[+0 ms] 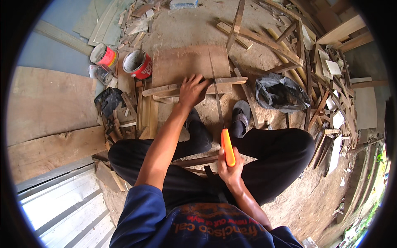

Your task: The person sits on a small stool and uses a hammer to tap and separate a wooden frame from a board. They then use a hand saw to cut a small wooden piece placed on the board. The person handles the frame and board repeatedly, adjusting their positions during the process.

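Note:
A handsaw [218, 101] with a long thin blade and an orange handle is in my right hand [231, 168], fingers wrapped round the grip. Its blade points away from me and crosses a narrow wooden strip [162, 89] right of my left hand. My left hand [192, 89] is closed over that strip, holding it against a low wooden board [182, 62]; some fingertips are hidden. The strip lies crosswise near the board's front edge, both ends sticking out past its sides. Whether the blade has cut into the wood is too small to tell.
My sandalled feet [241, 118] stand just before the board, close to the blade. Two red paint cans [140, 66] [105, 56] are at the left. A black plastic bag [283, 93] and piled timber scraps [322, 111] lie right. A plywood sheet [51, 103] stands far left.

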`<act>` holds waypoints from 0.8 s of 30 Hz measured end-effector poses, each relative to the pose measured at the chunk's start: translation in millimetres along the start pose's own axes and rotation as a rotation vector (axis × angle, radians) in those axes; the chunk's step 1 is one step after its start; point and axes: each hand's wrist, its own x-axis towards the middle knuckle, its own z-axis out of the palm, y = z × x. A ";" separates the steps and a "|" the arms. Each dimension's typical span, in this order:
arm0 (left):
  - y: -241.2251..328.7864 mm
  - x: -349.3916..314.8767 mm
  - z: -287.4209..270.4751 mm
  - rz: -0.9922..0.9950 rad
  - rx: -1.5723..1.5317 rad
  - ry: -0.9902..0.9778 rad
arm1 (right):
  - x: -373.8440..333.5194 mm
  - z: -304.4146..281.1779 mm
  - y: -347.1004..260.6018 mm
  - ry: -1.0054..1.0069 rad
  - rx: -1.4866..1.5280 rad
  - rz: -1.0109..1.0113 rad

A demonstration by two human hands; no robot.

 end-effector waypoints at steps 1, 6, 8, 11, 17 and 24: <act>-0.8 -0.4 1.9 0.000 0.000 0.005 | -3.5 0.3 2.1 0.030 -0.006 -0.048; -0.1 7.4 2.1 0.034 -0.024 0.085 | 25.6 8.5 4.1 0.040 0.075 0.041; 1.9 3.1 -0.3 0.034 -0.018 0.089 | 19.8 5.1 -4.2 -0.014 0.023 0.074; 2.1 5.0 -1.4 0.029 0.028 0.069 | -3.6 -8.1 3.1 0.014 0.007 -0.023; 0.8 8.3 1.4 0.022 -0.030 0.094 | 25.3 3.9 0.4 -0.004 0.078 0.091; 2.1 2.8 0.2 0.010 -0.009 0.041 | 28.1 -0.3 -3.6 -0.010 0.170 0.105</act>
